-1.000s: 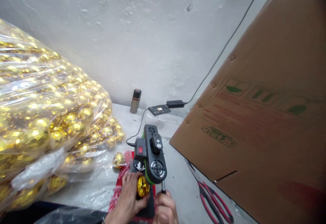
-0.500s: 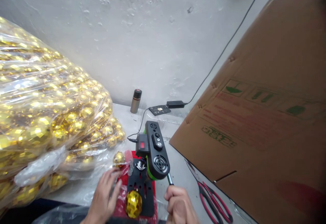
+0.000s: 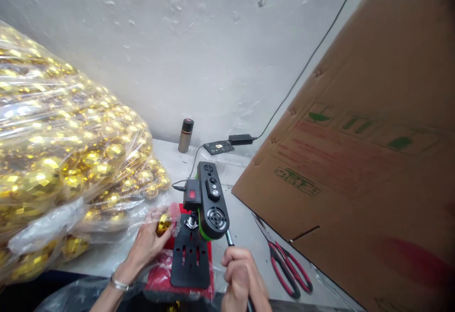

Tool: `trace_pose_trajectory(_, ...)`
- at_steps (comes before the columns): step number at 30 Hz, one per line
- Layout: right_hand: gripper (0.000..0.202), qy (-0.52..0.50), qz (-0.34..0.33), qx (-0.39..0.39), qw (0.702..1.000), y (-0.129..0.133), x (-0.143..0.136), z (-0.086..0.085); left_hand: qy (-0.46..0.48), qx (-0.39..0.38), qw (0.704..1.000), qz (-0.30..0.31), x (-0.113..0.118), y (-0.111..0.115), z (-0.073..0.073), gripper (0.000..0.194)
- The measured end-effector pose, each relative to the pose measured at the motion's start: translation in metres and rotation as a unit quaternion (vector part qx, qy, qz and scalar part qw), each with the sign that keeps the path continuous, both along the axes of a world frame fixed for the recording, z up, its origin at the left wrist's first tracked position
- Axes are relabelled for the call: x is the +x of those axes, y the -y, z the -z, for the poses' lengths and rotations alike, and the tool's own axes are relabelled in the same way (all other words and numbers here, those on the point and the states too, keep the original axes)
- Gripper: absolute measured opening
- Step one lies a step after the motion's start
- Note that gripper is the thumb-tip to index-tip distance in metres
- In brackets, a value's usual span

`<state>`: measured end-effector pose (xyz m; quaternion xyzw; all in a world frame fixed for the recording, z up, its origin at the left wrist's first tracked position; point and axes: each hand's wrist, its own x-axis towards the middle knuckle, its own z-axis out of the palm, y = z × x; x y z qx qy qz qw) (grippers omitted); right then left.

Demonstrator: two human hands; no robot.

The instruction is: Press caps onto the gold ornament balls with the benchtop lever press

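My left hand [image 3: 147, 241], a metal bracelet at its wrist, has its fingers closed around a gold faceted ball [image 3: 164, 224] left of the machine. My right hand [image 3: 243, 279] grips the dark lever handle [image 3: 230, 239] on the machine's right side. The black and green machine [image 3: 213, 200] stands over a slotted black plate [image 3: 191, 262] on a red base [image 3: 159, 274]. Another gold ball [image 3: 173, 307] shows in part at the bottom edge, below the plate.
A clear bag of gold balls [image 3: 71, 151] fills the left. A large cardboard box [image 3: 355, 160] leans at the right, beside red-handled scissors [image 3: 289, 269]. Behind the machine are a bottle [image 3: 185, 136], a black adapter [image 3: 241, 139] and a cable.
My left hand has moved up and closed on the ball beside the machine. The gold ball that was on the plate's front has dropped to the bottom edge. The view has shifted slightly.
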<state>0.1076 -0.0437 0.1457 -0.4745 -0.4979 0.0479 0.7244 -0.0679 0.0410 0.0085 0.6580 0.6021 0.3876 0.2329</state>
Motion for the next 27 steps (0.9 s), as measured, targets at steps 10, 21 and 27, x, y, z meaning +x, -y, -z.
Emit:
trace_pose_trajectory(10, 0.043, -0.02, -0.016, 0.007, 1.0, -0.007, -0.002, -0.031, 0.18, -0.103, 0.975, 0.078, 0.028, 0.051, 0.022, 0.055)
trace_pose_trajectory(21, 0.039, -0.01, -0.006, -0.007, 1.0, -0.002, 0.001, -0.018, 0.002, -0.032, 0.988, 0.15, 0.048, 0.032, -0.009, 0.053)
trace_pose_trajectory(27, 0.041, -0.004, -0.004, -0.012, 1.0, -0.001, -0.001, -0.018, -0.023, -0.05, 0.979, 0.196, 0.042, 0.035, -0.015, 0.052)
